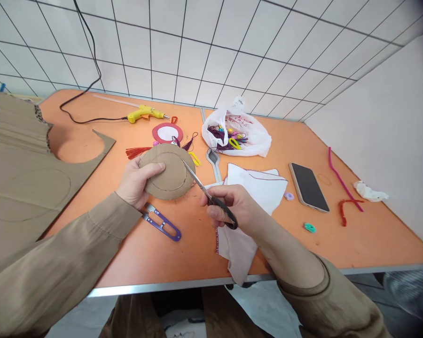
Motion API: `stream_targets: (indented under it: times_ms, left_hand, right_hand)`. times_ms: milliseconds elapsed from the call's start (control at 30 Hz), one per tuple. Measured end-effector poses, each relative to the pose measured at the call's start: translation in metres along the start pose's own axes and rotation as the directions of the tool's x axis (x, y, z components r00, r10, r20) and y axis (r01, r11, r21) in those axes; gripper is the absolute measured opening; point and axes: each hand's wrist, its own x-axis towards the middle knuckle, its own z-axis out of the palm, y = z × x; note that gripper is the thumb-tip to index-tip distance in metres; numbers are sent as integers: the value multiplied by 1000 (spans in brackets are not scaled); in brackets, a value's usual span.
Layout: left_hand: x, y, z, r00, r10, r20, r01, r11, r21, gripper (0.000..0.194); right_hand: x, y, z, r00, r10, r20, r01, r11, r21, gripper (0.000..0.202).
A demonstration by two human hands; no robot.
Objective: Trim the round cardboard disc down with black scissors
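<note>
A round cardboard disc with a circle drawn inside its edge is in my left hand, thumb on top and fingers beneath. Black-handled scissors are in my right hand, their blades reaching up-left onto the disc, the tip near the drawn line. How far the blades go into the cardboard I cannot tell. Just below the disc lies a purple cutter. Behind it are a red ring with a white centre and a red tassel. White cloth lies partly under my right forearm.
Cut cardboard covers the left side. A yellow glue gun with a black cord lies at the back, beside a plastic bag of tassels. Rightward are a phone, pipe cleaners and a green coil. A tiled wall stands behind.
</note>
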Motion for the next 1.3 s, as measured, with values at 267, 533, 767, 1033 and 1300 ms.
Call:
stream_targets:
  times_ms: [267,533,767,1033,1300]
  left_hand:
    - [1,-1,-1,1000,-1,-23,1,1000,21,28]
    - [3,-1,-3,1000,10,-9,-10,1000,-8,27]
    - [6,2,-6,998,61,-28,-61,998,26,25]
    - [6,0,-6,998,64,-5,-64,998,20,26]
    - [6,-2,-7,999,42,30,-42,999,-9,22]
  right_hand:
    - [-2,-1,-1,999,-4,-36,3,999,-44,34]
    - [1,-1,1,1000,22,17,-23,1000,8,41]
    - [-1,8,-7,988,-56,142,45,996,77,54]
    - [0,6,-5,995,-81,66,75,993,88,53]
    - [-1,1,-1,996,-90,19,87,987,138,51]
